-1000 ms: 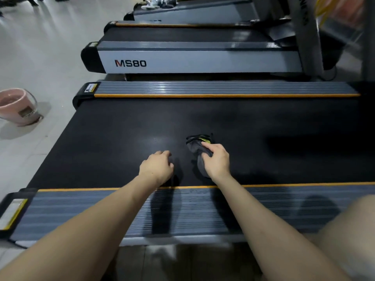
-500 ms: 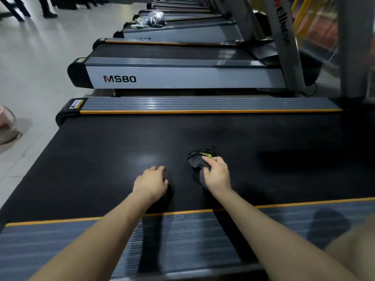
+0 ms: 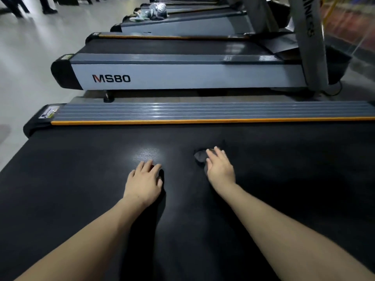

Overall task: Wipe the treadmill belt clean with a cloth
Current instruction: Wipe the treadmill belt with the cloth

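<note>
Both hands flat on the black treadmill belt (image 3: 81,189). Left hand (image 3: 144,182) rests bare, fingers relaxed; right hand (image 3: 220,169) presses straight fingers on a small crumpled dark grey cloth (image 3: 199,156), mid-belt. Beyond: orange-edged side rail (image 3: 203,114), then an MS80 treadmill (image 3: 182,73).

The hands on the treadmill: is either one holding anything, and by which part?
Neither grips anything. The right hand presses flat on the dark cloth, covering its near end; the left hand rests bare on the belt.
</note>
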`<state>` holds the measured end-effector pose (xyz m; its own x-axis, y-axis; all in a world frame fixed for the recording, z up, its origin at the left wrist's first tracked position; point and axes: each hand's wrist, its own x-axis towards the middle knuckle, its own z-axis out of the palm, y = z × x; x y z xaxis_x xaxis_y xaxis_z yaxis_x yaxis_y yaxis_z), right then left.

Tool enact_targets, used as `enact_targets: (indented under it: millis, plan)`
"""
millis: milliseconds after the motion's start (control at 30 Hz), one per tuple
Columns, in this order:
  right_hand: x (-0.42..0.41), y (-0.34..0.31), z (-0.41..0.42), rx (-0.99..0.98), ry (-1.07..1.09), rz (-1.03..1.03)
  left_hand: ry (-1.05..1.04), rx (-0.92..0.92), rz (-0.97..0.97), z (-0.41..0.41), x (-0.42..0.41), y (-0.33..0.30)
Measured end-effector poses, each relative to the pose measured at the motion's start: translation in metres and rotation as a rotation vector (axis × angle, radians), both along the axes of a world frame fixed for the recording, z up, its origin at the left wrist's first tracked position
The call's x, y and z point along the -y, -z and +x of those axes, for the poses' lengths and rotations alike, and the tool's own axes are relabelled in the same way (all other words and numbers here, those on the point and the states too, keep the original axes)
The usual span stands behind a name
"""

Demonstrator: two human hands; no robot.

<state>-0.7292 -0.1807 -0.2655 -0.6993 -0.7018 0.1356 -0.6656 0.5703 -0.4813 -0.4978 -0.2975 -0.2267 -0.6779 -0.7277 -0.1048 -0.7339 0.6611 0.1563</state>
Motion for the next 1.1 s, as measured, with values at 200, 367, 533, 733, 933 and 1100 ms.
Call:
enact_targets:
  millis: [200,367,533,733,933,1100]
  plan:
    - [0.082,-0.006,-0.065,0.011,0.131,0.028,-0.113,-0.038,-0.088,0.002,0.07,0.027]
    - [0.124,-0.001,-0.027,-0.03,0.194,-0.121,-0.156,-0.165,-0.154,0.006,0.073,0.051]
    - [0.2,0.0,0.055,-0.057,-0.21,-0.135,-0.218,-0.191,-0.179,0.006,0.075,0.052]
    - [0.153,-0.006,-0.011,-0.162,-0.26,-0.111,-0.203,-0.115,-0.108,0.009,0.075,0.046]
    - [0.096,-0.011,-0.074,-0.082,0.199,-0.1,-0.074,-0.022,-0.041,0.024,0.086,0.039]
    - [0.167,-0.012,0.026,-0.081,0.091,-0.114,-0.124,-0.126,-0.118,0.022,0.078,0.049]
